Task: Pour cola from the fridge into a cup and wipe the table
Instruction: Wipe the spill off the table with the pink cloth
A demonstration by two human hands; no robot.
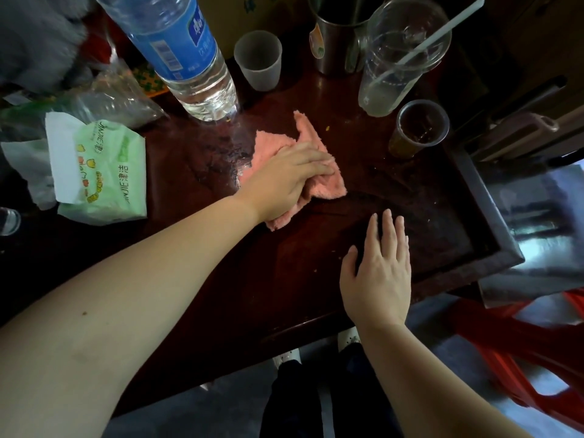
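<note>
A pink cloth point(319, 184) lies crumpled on the dark wooden table point(221, 279), near its middle. My left hand point(284, 181) lies on top of the cloth, its fingers bent over the cloth and pressing it to the wood. My right hand point(379, 273) rests flat on the table nearer to me, fingers straight and holding nothing. A clear plastic cup point(417, 129) with brown cola in it stands to the right of the cloth. Wet streaks shine on the wood to the left of the cloth.
A big water bottle point(186, 55) stands at the back, with a small frosted cup point(259, 60), a steel mug point(335, 39) and a tall cup with a straw point(398, 61). A green tissue pack point(101, 175) lies left. A red stool point(521, 343) is by the table's right corner.
</note>
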